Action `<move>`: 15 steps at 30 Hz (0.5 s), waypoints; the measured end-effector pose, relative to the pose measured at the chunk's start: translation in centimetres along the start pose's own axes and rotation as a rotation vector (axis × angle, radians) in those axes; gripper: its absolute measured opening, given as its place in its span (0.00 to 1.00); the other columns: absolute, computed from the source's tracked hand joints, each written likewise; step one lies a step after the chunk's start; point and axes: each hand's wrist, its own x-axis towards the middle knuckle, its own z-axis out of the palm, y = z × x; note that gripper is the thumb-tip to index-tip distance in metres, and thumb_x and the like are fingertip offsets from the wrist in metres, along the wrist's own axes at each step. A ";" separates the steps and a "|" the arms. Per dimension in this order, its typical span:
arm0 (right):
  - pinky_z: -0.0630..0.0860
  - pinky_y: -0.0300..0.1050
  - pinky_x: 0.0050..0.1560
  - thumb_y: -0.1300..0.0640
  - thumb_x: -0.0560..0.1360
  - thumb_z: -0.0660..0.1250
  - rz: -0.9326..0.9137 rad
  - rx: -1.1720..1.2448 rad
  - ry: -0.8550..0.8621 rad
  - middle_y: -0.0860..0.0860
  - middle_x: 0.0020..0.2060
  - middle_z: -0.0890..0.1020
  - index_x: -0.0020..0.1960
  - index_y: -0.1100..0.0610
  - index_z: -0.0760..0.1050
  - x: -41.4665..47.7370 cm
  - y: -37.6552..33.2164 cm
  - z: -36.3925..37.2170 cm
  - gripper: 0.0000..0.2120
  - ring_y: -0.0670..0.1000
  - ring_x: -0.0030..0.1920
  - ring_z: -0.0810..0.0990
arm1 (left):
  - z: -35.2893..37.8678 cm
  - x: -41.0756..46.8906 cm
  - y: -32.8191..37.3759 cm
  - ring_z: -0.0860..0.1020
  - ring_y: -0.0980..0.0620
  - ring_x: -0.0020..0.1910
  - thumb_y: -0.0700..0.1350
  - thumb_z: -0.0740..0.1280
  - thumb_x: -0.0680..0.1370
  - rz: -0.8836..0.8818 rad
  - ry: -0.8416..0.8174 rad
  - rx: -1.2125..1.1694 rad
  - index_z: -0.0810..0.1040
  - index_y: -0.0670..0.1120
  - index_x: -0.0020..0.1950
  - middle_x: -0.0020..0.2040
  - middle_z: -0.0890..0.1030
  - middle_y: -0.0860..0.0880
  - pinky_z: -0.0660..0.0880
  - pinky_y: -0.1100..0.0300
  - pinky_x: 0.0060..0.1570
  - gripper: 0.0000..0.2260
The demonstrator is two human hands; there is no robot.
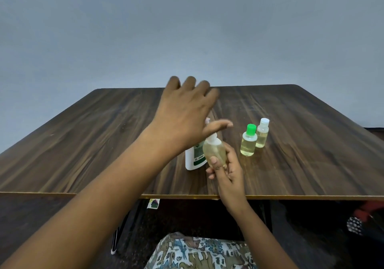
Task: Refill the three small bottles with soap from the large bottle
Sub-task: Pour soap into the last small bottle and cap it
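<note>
My right hand (pixel 227 172) grips a small clear bottle (pixel 214 151) of yellowish soap with a white top, held just above the table. My left hand (pixel 187 113) hovers higher, fingers spread and straight, holding nothing, its thumb over the bottle's top. Behind them stands the large white bottle (pixel 192 160) with a green label, mostly hidden by my left wrist and the held bottle. To the right stand two small bottles of yellowish liquid: one with a green cap (pixel 248 141), one with a white cap (pixel 262 133).
The dark wooden table (pixel 104 144) reaches to a grey wall. Its front edge runs just below my right hand. Under the table lie a small sticker (pixel 153 203) and dark floor; patterned clothing (pixel 199 252) shows at the bottom.
</note>
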 end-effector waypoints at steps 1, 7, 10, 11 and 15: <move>0.73 0.43 0.35 0.45 0.74 0.64 -0.006 0.017 0.002 0.47 0.42 0.80 0.62 0.40 0.72 -0.1 -0.1 0.0 0.16 0.46 0.36 0.77 | -0.1 -0.5 -0.1 0.76 0.48 0.42 0.69 0.48 0.74 -0.111 0.109 -0.097 0.75 0.47 0.51 0.44 0.79 0.50 0.67 0.54 0.42 0.29; 0.73 0.40 0.34 0.44 0.73 0.64 -0.021 0.058 0.053 0.47 0.42 0.80 0.59 0.38 0.73 -0.6 -0.8 0.8 0.15 0.46 0.35 0.77 | 2.7 -4.2 3.0 0.75 0.58 0.33 0.67 0.73 0.60 -0.770 0.297 -1.082 0.74 0.49 0.38 0.35 0.78 0.54 0.73 0.63 0.33 0.23; 0.74 0.38 0.35 0.44 0.72 0.64 -0.023 0.058 0.041 0.47 0.43 0.81 0.58 0.35 0.73 -0.9 -1.1 1.3 0.15 0.47 0.36 0.78 | 4.7 -4.6 4.4 0.78 0.56 0.35 0.59 0.79 0.58 -0.826 0.268 -1.307 0.74 0.48 0.39 0.38 0.81 0.49 0.75 0.62 0.34 0.22; 0.74 0.38 0.35 0.44 0.72 0.64 -0.016 0.057 0.027 0.47 0.43 0.81 0.58 0.34 0.72 -0.9 -1.2 1.3 0.15 0.47 0.36 0.78 | 5.2 -4.7 4.7 0.78 0.55 0.35 0.53 0.81 0.60 -0.820 0.261 -1.373 0.74 0.46 0.39 0.38 0.81 0.47 0.76 0.61 0.35 0.20; 0.74 0.38 0.33 0.46 0.73 0.65 0.015 0.098 -0.002 0.47 0.45 0.82 0.60 0.42 0.72 -0.7 -1.5 0.8 0.16 0.48 0.35 0.78 | 5.4 -4.8 4.5 0.81 0.54 0.39 0.37 0.74 0.70 -0.699 0.164 -1.692 0.80 0.41 0.47 0.41 0.84 0.47 0.76 0.63 0.40 0.08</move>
